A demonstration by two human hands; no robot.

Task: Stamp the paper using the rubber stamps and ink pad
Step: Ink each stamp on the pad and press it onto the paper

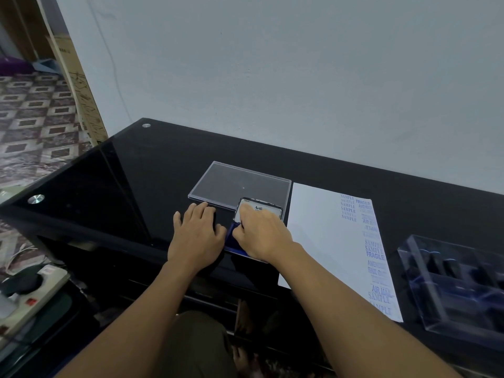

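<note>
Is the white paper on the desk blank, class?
No: the paper carries blue stamped words such as SAMPLE and FRAGILE along its right edge.

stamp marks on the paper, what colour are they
Blue stamp marks on the paper; head view.

ink pad (pixel 230 238): half under right hand (pixel 261 233) | stamp (pixel 241 224): mostly inside fingers (pixel 251 217)

left hand (pixel 197 230) flat, right hand (pixel 263 237) pinching
</note>
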